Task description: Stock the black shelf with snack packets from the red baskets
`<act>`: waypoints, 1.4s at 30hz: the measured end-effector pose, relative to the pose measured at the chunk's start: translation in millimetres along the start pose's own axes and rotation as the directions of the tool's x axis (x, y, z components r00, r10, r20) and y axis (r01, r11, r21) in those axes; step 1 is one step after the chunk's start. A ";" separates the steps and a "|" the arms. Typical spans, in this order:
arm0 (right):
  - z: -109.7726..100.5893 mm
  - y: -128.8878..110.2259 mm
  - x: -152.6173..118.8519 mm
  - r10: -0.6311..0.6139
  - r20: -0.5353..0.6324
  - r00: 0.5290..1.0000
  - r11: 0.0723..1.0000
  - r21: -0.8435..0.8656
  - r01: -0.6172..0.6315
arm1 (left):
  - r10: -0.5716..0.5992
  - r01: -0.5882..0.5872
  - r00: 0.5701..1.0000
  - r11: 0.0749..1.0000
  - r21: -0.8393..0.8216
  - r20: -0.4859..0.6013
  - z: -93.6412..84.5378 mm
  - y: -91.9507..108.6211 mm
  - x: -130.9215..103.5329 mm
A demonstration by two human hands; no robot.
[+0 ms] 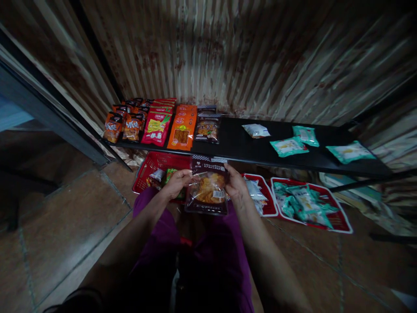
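Between my two hands is a dark brown bag of potato chips (208, 189) with a clear window, held upright in front of the shelf edge. My left hand (177, 183) pinches its left side, and my right hand (235, 181) grips its upper right side. Just beyond, similar brown chip bags (207, 130) lie on the black shelf (231, 137). To their left are an orange snack packet (182, 128), red snack packets (157, 126) in a stack, and small orange-and-black snack bags (132, 127).
A white-and-blue packet (256, 130) and several teal packets (289, 147) lie on the shelf's right part. Below stand a red basket (138, 181) at left, another red basket (271, 204) with silvery packets, and a red basket (345, 224) of teal packets. A curtain (208, 52) hangs behind.
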State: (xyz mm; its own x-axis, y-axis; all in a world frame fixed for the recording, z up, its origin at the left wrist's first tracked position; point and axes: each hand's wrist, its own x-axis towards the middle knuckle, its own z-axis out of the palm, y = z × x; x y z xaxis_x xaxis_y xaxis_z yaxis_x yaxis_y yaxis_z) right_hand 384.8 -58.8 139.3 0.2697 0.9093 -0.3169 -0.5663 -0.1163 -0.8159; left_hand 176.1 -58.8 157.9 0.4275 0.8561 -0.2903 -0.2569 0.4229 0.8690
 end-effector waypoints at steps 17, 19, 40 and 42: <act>1.2 -23.2 -62.3 0.092 0.026 0.995 0.991 -0.099 -0.089 | 0.068 -0.084 0.984 0.992 -0.090 -0.164 4.4 12.3 7.0; -1.8 -21.2 -67.5 0.129 0.031 0.991 0.982 -0.146 -0.123 | 0.065 -0.089 0.975 0.990 -0.106 -0.214 5.2 12.5 8.5; -8.2 -7.8 -55.3 0.057 -0.040 0.998 0.998 -0.025 -0.058 | 0.038 -0.037 0.988 0.999 0.008 -0.147 1.8 17.6 -3.2; -8.4 -8.8 -52.9 0.024 -0.049 0.999 0.999 -0.041 -0.026 | 0.021 -0.020 0.994 1.000 0.006 -0.108 -0.7 19.1 -12.0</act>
State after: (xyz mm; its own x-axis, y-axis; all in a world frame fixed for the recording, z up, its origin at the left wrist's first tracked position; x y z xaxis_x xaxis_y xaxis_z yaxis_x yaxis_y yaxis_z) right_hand 382.0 -109.3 159.2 0.2936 0.8858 -0.3594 -0.5408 -0.1561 -0.8266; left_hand 165.5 -60.8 177.8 0.3261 0.8917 -0.3138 -0.2602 0.4038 0.8771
